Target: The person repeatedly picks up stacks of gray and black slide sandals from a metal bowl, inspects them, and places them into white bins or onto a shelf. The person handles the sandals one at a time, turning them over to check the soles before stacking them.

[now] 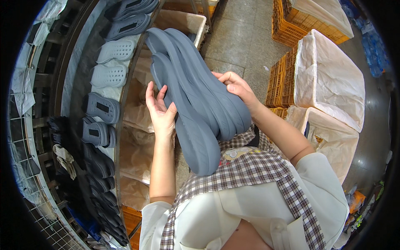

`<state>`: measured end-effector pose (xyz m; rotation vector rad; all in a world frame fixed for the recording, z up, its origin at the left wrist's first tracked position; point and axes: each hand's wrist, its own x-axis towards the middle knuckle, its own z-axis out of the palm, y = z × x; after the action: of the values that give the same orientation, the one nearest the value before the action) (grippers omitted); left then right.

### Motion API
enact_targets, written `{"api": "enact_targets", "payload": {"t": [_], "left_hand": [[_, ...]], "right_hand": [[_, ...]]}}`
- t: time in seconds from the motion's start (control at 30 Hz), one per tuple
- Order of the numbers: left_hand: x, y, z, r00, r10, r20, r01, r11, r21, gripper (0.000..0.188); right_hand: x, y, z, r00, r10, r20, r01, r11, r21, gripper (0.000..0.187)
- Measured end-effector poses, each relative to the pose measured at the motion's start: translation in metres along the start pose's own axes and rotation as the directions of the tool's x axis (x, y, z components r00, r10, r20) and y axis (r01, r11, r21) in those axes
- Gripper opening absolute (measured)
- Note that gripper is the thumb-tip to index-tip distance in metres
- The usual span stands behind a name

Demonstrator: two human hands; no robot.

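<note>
Several blue-grey shoe soles [195,89] are gathered in a fanned stack in front of my chest. My right hand [239,89] grips the stack along its right side, thumb on top and the other fingers partly hidden. At the left edge of the stack is my left hand [160,112], its fingers spread and curving upward. Its thumb is close against the leftmost sole [189,135], which hangs lower than the others; whether it bears any weight I cannot tell.
On a shelf at the left lie pale perforated soles [110,76], grey soles [103,108] and dark soles [98,160] in a row. Lined crates [137,154] stand beneath it. More orange crates with white liners [327,83] stand at the right, beyond a tiled floor [237,33].
</note>
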<state>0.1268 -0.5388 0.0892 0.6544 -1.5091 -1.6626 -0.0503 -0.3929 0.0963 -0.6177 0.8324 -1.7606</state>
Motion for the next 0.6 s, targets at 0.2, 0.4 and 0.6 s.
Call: {"api": "enact_targets", "payload": {"t": [0.2, 0.4, 0.6], "left_hand": [[-0.001, 0.003, 0.008, 0.983, 0.125, -0.132, -0.107, 0.985, 0.136, 0.108], [0.003, 0.012, 0.005, 0.894, -0.381, -0.235, 0.38, 0.924, -0.054, 0.071], [-0.012, 0.004, -0.006, 0.806, -0.587, 0.077, 0.512, 0.626, -0.588, 0.048]], "right_hand": [[-0.004, 0.012, 0.001, 1.0, 0.008, -0.028, -0.008, 1.0, 0.003, 0.063], [-0.007, 0.023, 0.002, 0.999, 0.031, -0.029, -0.028, 0.992, 0.119, 0.072], [-0.013, 0.027, 0.004, 0.999, -0.031, 0.014, 0.031, 0.998, 0.06, 0.073]]}}
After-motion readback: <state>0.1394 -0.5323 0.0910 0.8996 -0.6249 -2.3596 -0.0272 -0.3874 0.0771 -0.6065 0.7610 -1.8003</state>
